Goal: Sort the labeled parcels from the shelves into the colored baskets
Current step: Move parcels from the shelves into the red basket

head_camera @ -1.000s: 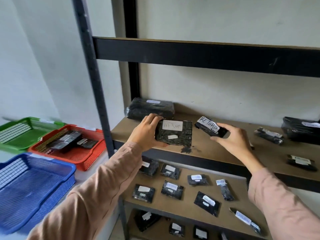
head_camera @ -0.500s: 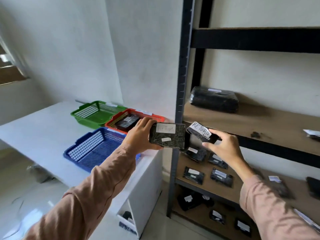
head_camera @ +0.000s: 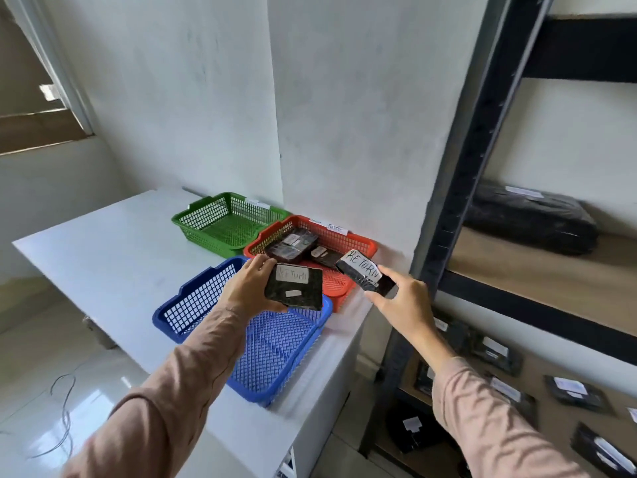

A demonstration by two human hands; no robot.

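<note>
1. The left hand (head_camera: 246,288) grasps a flat parcel (head_camera: 294,287) by its left edge at mid-frame, label face up, probably so the word RETURN stays readable
2. That parcel hangs above the far corner of the blue basket (head_camera: 193,305), where it meets the red basket (head_camera: 355,241)
3. The right hand (head_camera: 403,301) pinches a slim parcel (head_camera: 365,272) by its lower end, tilted with its RETURN label upward, just right of the red basket's near corner
4. The red basket already holds dark parcels (head_camera: 293,244), so it looks like the target for both; its own tag is too small to read
5. The red basket is hemmed in: the green basket (head_camera: 220,219) is at its upper left, the blue one lies in front, the wall is behind and the rack post (head_camera: 458,188) is to the right
6. From above the way is open, and its near mesh is bare, so there is room to drop both
7. Let go early, the flat parcel would likely land in the blue basket, so it should first pass that rim
8. More parcels wait on the rack shelves at the right of the frame, a large one (head_camera: 531,219) at the top
</note>
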